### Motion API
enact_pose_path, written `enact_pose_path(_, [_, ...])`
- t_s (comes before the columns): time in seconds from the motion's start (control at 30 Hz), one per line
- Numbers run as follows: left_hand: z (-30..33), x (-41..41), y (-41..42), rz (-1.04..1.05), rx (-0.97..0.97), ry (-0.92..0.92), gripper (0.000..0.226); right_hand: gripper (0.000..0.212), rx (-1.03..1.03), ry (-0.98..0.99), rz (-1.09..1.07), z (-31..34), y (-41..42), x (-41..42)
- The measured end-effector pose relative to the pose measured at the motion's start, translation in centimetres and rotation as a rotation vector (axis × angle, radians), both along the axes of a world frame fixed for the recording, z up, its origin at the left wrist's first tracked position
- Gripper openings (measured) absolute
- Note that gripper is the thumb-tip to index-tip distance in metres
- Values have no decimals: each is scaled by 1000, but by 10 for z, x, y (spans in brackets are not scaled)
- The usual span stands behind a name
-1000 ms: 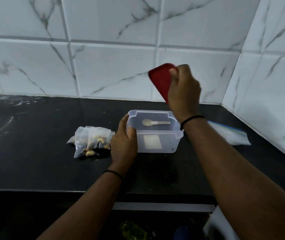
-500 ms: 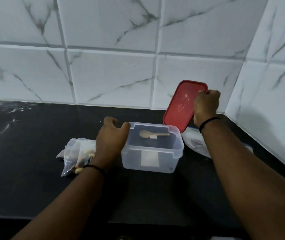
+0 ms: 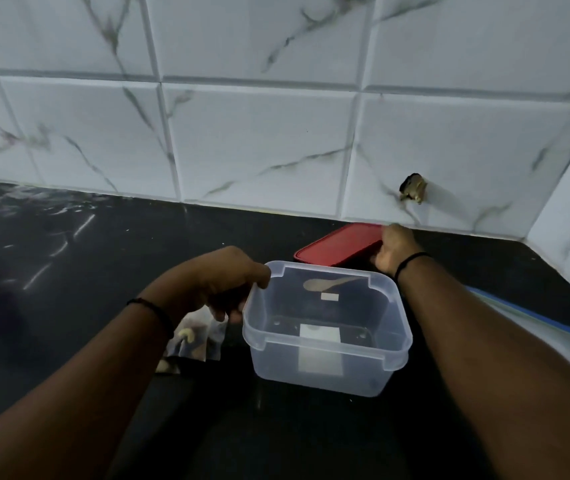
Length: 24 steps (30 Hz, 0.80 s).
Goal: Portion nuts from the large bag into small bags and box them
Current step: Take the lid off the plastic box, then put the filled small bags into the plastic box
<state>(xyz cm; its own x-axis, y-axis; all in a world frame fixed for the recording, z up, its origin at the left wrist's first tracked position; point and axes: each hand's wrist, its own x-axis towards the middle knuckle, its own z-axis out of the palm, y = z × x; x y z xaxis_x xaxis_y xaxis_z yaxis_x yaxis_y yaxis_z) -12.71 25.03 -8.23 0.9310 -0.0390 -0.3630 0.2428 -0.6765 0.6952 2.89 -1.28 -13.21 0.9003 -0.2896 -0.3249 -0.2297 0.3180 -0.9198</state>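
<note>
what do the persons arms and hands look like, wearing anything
Both forearms are bare, with no sleeves in view. The left hand has a thin black band round its wrist, and the right hand has a matching thin black band. No rings, watch or gloves show.

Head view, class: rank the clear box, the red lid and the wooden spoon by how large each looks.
1. clear box, largest, though it is also nearest the camera.
2. red lid, smaller; partly hidden by the right hand and box rim.
3. wooden spoon, smallest.
</note>
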Motion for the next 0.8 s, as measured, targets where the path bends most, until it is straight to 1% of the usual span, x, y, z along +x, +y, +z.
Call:
enact_pose_path(0.03, [0, 1, 0, -6, -6, 13, 29, 31, -74, 25, 37, -1, -2, -1])
enact_pose_path(0.07, [-1, 3, 0, -6, -10, 23, 32, 29, -196, 50, 65, -4, -4, 0])
enact_pose_path(0.13, [-3, 5, 0, -3, -14, 34, 36, 25, -511, 102, 33, -9, -9, 4])
enact_pose_path(0.2, [-4, 8, 1, -2, -13, 34, 38, 23, -618, 145, 60, -21, -18, 23])
enact_pose_path(0.27, [-5, 10, 0, -2, -15, 34, 41, 22, -636, 156, 96, -33, -25, 39])
enact_pose_path(0.33, [-5, 11, 0, 2, -13, 38, 42, 24, -605, 160, 120, -31, -23, 32])
enact_pose_path(0.37, [-5, 11, -1, 3, -10, 40, 42, 25, -559, 169, 124, -30, -21, 25])
enact_pose_path(0.5, [-5, 10, -2, -13, -22, 37, 51, 19, -510, 195, 128, -18, -19, 10])
enact_pose_path(0.57, [-5, 8, 0, -21, -32, 35, 57, 14, -484, 144, 129, -2, -15, 0])
enact_pose_path(0.63, [-4, 6, 2, -24, -54, 35, 68, 7, -489, 62, 119, 15, -12, -8])
enact_pose_path(0.67, [-3, 4, 4, -17, -72, 27, 73, 10, -489, 22, 110, 26, -9, -15])
enact_pose_path(0.73, [-2, 0, 11, 36, -117, -27, 73, 11, -489, -52, 118, 48, -1, -32])
enact_pose_path(0.8, [0, -4, 20, 133, -174, -140, 63, 10, -489, -127, 154, 71, 11, -52])
